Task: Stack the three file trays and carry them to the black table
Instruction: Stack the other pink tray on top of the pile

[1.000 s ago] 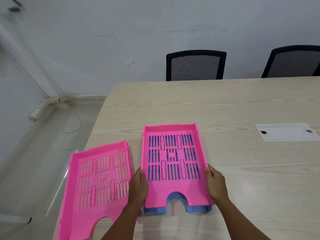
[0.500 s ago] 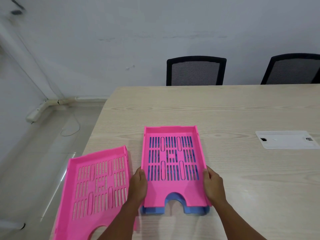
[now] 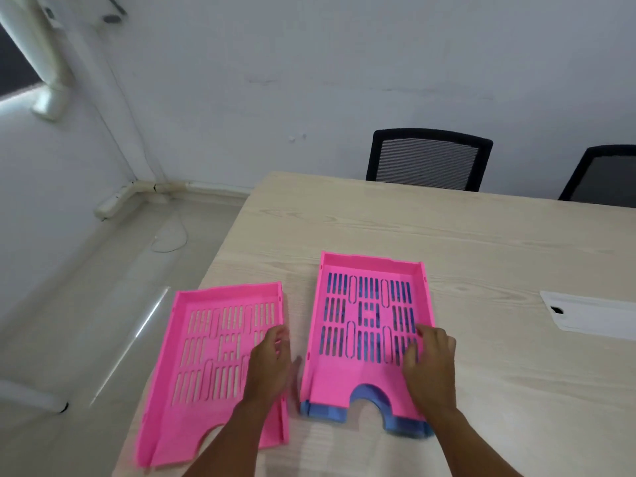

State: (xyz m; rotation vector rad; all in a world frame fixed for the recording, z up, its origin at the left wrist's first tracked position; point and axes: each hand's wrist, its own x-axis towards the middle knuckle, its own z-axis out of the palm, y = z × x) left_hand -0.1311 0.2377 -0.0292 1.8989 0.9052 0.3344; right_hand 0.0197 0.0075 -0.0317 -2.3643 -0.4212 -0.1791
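A pink file tray [image 3: 344,383] rests on top of a blue file tray [image 3: 399,423] on the light wooden table [image 3: 481,256]. Only the blue tray's front edge and slots show. A second pink tray [image 3: 196,383] lies to the left, overhanging the table's left edge. My left hand [image 3: 270,364] hovers with fingers spread over the right side of this single tray, blurred by motion. My right hand [image 3: 430,363] rests with loose fingers on the right side wall of the stacked pink tray, not gripping it.
Two black mesh chairs [image 3: 428,160] [image 3: 605,177] stand behind the table's far edge. A white cable cover plate [image 3: 592,316] is set into the table at right. Pale floor [image 3: 69,304] lies to the left, with a white cord [image 3: 170,235] near the wall.
Both hands let go of the stacked pink tray's sides. My left hand moved left over the single pink tray. The view turned left and tilted.
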